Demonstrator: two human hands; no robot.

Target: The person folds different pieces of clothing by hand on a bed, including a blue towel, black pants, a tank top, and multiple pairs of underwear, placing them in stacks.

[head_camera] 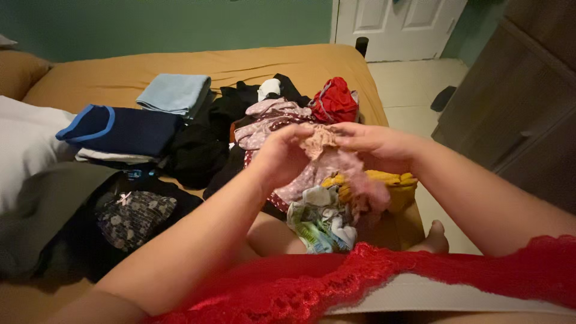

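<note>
My left hand [281, 155] and my right hand [371, 144] meet in the middle of the view, both gripping a small pink lace garment [336, 165] that hangs down between them. Under the hands lies a loose pile: a pink patterned cloth [270, 117], a yellow cloth [390, 180], a white and green printed cloth [318, 222] and a red garment [335, 101]. All of it rests on a bed with a mustard sheet [150, 69].
Folded items sit to the left: a light blue one [175, 93], a navy one with blue trim [120, 129], a dark floral piece [135, 217]. Black clothes [201, 147] lie between. A white pillow [24, 150], a white door [399, 24] and a wooden cabinet [516, 102] stand around.
</note>
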